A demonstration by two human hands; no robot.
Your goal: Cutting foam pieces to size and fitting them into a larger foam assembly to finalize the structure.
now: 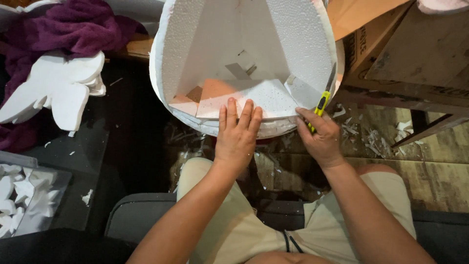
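A large round white foam form (303, 44) with upright foam panels inside leans toward me, above my knees. My left hand (238, 134) lies flat with its fingers spread on the form's lower rim, pressing on a flat foam piece (264, 98). My right hand (320, 139) grips a yellow utility knife (323, 98). The knife's blade points up along the right inner edge of the form.
Cardboard boxes (415, 54) stand at the right on a dark frame. Foam scraps (371, 139) litter the wooden floor. At the left lie white foam cut-outs (53, 88) against a purple cloth (73, 29), and a clear tray (24, 195) holds small foam shapes.
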